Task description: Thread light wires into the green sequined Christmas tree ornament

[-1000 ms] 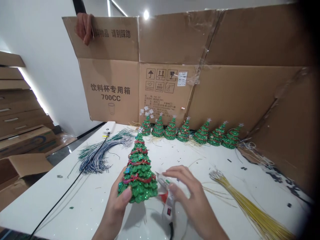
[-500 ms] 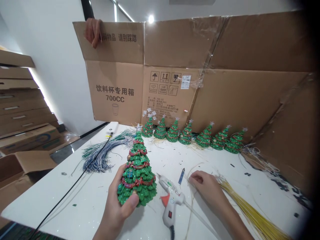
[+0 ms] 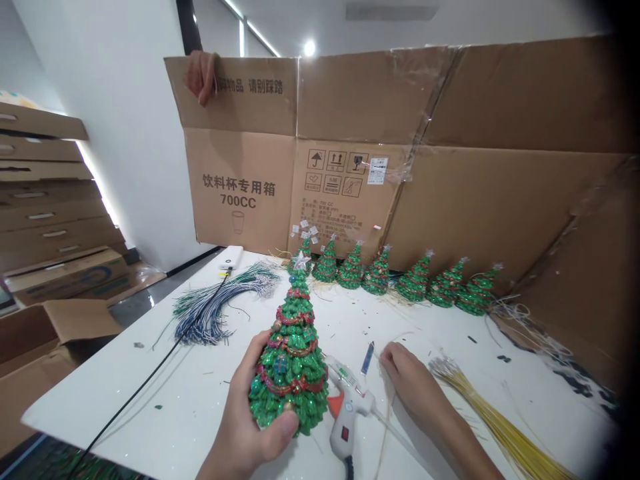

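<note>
My left hand [image 3: 250, 413] is wrapped round the lower part of a small green Christmas tree ornament [image 3: 293, 360], which has red garlands and a silver star on top. The tree stands upright in my grip, its base lifted towards me. My right hand [image 3: 400, 367] rests low over the table with fingers curled together; what they hold, if anything, cannot be made out. A thin pale wire [image 3: 386, 427] runs down beside those fingers. Between my hands lies a white glue gun [image 3: 345, 420] with an orange trigger, its nozzle partly behind the tree. A small blue tool [image 3: 368, 358] lies near my right fingertips.
Several similar trees [image 3: 377, 273] line the back of the white table [image 3: 165, 400]. Blue and green wires [image 3: 205, 320] lie left under a black cable; yellow wires [image 3: 500, 420] lie right. An opened cardboard box [image 3: 240, 160] walls the back, another person's hand [image 3: 201, 77] on its edge.
The whole view has shifted slightly, so things sit lower and further right. My left hand has brought the tree a little right, nearer the glue gun. My right hand stays beside the blue tool.
</note>
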Available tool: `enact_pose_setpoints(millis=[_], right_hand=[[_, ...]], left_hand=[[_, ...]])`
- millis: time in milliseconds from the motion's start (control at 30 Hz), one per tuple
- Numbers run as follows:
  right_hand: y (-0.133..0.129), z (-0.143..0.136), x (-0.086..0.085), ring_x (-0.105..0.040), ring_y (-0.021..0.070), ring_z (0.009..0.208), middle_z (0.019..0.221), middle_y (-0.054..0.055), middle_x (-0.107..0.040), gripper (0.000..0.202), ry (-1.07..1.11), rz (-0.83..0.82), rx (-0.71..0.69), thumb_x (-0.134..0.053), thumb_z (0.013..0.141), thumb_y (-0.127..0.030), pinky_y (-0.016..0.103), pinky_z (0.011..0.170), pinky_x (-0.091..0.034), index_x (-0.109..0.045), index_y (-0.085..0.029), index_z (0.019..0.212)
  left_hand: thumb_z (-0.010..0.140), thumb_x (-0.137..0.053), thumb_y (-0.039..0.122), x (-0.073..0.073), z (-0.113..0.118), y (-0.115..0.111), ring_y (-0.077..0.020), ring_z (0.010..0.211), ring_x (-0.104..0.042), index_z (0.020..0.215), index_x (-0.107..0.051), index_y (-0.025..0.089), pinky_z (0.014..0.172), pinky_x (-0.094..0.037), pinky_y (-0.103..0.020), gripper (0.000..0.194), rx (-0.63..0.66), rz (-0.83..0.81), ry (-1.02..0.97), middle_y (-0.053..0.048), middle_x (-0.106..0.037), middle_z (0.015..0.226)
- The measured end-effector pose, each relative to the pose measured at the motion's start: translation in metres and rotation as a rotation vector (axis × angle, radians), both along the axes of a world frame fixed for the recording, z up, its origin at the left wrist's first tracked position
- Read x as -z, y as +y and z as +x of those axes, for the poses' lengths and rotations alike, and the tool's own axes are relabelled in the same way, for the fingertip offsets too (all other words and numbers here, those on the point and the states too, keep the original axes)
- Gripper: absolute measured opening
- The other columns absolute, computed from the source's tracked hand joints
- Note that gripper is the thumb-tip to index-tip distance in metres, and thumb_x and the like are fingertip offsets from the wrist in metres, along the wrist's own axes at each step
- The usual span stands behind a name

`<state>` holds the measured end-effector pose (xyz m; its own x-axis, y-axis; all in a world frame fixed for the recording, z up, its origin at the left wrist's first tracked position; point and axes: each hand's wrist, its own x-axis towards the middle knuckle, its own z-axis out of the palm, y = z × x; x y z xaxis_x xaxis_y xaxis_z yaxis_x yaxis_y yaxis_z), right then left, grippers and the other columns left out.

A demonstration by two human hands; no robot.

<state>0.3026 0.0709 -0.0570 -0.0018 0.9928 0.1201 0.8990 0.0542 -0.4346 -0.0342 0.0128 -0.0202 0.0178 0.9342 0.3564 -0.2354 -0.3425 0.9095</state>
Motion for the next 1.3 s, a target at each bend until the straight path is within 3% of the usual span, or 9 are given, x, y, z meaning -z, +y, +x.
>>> enact_pose_setpoints(millis=[167,367,600,733,833,1033,1133,1233,1300], right_hand=[[0.001,-0.003,-0.008,-0.059,0.0233,0.079,0.085,0.004,-0.063,0.022,-0.001,0.026,0.026,-0.035,0.100,-0.034,0.035,0.071,-0.038,-0.042,-0.027,0.080],[0.010,-0.008,-0.033,-0.052,0.0219,0.063,0.073,0.002,-0.059,0.018,0.021,0.110,0.136,-0.037,0.100,-0.038,0.034,0.062,-0.031,-0.038,-0.028,0.085],[0.019,-0.023,-0.111,-0.056,0.0214,0.073,0.087,0.004,-0.064,0.019,0.203,0.331,0.130,-0.039,0.101,-0.044,0.034,0.068,-0.039,-0.045,-0.027,0.096],[0.006,-0.049,-0.165,-0.049,0.0164,0.066,0.083,0.001,-0.062,0.024,0.575,0.372,-0.047,-0.053,0.099,-0.049,0.029,0.059,-0.038,-0.054,-0.026,0.094],[-0.005,-0.070,-0.191,-0.046,0.0154,0.066,0.081,0.001,-0.061,0.022,0.722,0.312,-0.181,-0.060,0.098,-0.046,0.029,0.061,-0.039,-0.060,-0.025,0.091],[-0.010,-0.096,-0.194,-0.053,0.0164,0.073,0.086,0.002,-0.064,0.020,0.835,0.076,-0.383,-0.059,0.101,-0.042,0.030,0.066,-0.042,-0.068,-0.024,0.100],[-0.009,-0.104,-0.188,-0.053,0.0162,0.074,0.086,0.002,-0.061,0.024,0.859,-0.019,-0.436,-0.053,0.104,-0.041,0.030,0.067,-0.043,-0.069,-0.024,0.100],[-0.008,-0.108,-0.185,-0.054,0.0159,0.076,0.087,0.001,-0.058,0.029,0.848,-0.095,-0.470,-0.048,0.106,-0.044,0.029,0.069,-0.043,-0.069,-0.024,0.101],[-0.007,-0.109,-0.185,-0.053,0.0160,0.077,0.087,0.001,-0.057,0.029,0.831,-0.123,-0.494,-0.049,0.105,-0.045,0.029,0.070,-0.043,-0.069,-0.024,0.101]], left_hand=[[0.072,-0.084,0.050,-0.004,0.003,0.000,-0.0427,0.132,-0.060,0.150,-0.048,0.020,0.108,-0.054,-0.046,0.091,0.019,0.053,-0.069,-0.016,-0.063,0.143],[0.063,-0.086,0.061,-0.006,0.009,-0.009,-0.0480,0.140,-0.051,0.149,-0.051,0.022,0.115,-0.046,-0.054,0.101,-0.035,-0.033,-0.310,-0.015,-0.057,0.152],[0.061,-0.085,0.065,0.001,0.007,-0.012,-0.0491,0.146,-0.044,0.153,-0.046,0.024,0.117,-0.044,-0.058,0.108,-0.012,-0.068,-0.352,-0.013,-0.050,0.159],[0.060,-0.087,0.061,0.002,0.007,-0.012,-0.0495,0.142,-0.049,0.151,-0.047,0.026,0.114,-0.048,-0.058,0.106,-0.027,-0.091,-0.353,-0.013,-0.047,0.162],[0.061,-0.088,0.061,0.001,0.010,-0.016,-0.0500,0.142,-0.049,0.152,-0.047,0.025,0.114,-0.047,-0.059,0.106,-0.011,-0.086,-0.356,-0.014,-0.049,0.160],[0.072,-0.076,0.067,0.020,0.011,-0.015,-0.0495,0.147,-0.043,0.155,-0.046,0.032,0.111,-0.048,-0.065,0.095,0.102,-0.082,-0.440,-0.009,-0.046,0.163],[0.059,-0.081,0.070,0.027,0.008,-0.007,-0.0534,0.141,-0.049,0.154,-0.048,0.032,0.104,-0.051,-0.069,0.107,0.198,0.013,-0.476,-0.011,-0.057,0.153],[0.067,-0.078,0.066,0.018,0.009,-0.006,-0.0505,0.146,-0.043,0.154,-0.048,0.030,0.112,-0.046,-0.065,0.099,0.173,-0.079,-0.477,-0.011,-0.052,0.158],[0.062,-0.083,0.064,0.007,0.012,-0.009,-0.0511,0.147,-0.041,0.151,-0.052,0.028,0.114,-0.045,-0.064,0.101,0.173,-0.122,-0.440,-0.011,-0.051,0.158]])
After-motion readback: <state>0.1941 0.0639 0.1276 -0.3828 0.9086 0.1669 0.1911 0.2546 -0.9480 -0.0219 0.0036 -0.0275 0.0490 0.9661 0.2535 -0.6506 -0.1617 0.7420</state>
